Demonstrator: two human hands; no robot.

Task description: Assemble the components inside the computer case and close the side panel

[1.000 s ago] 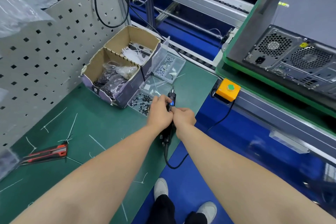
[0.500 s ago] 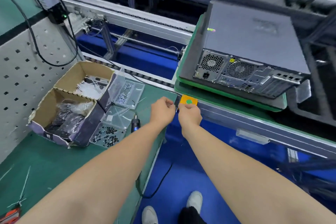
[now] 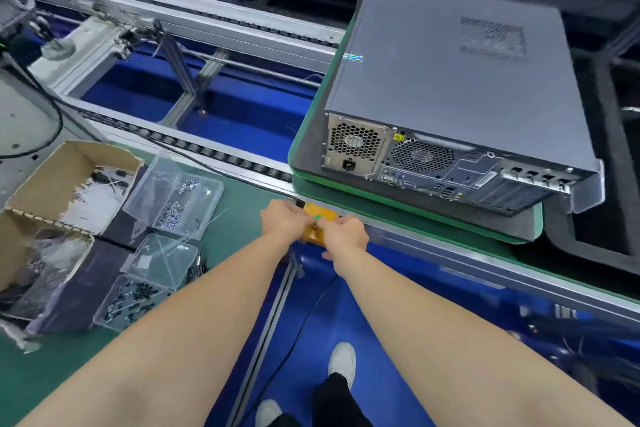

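The grey computer case (image 3: 450, 80) lies on its side on a green pallet (image 3: 398, 215) on the conveyor, its side panel on top and closed, its rear ports facing me. Both hands are at the yellow button box (image 3: 316, 209) on the conveyor's near rail. My left hand (image 3: 282, 222) touches its left top beside the green button (image 3: 317, 217). My right hand (image 3: 344, 236) lies over its right side, fingers curled on top and thumb below. The black electric screwdriver (image 3: 196, 269) lies on the green mat, mostly hidden behind my left forearm.
Clear plastic boxes of screws (image 3: 173, 199) and black screws (image 3: 133, 300) sit on the green mat (image 3: 52, 374) beside open cardboard boxes (image 3: 62, 166). The roller rail (image 3: 207, 149) runs along the bench's far edge. A cable (image 3: 304, 319) hangs down over the blue floor by my shoes.
A second ago both hands held the screwdriver over the mat. It now lies on the mat, and both hands have moved right onto the yellow button box. My view has swung towards the case.
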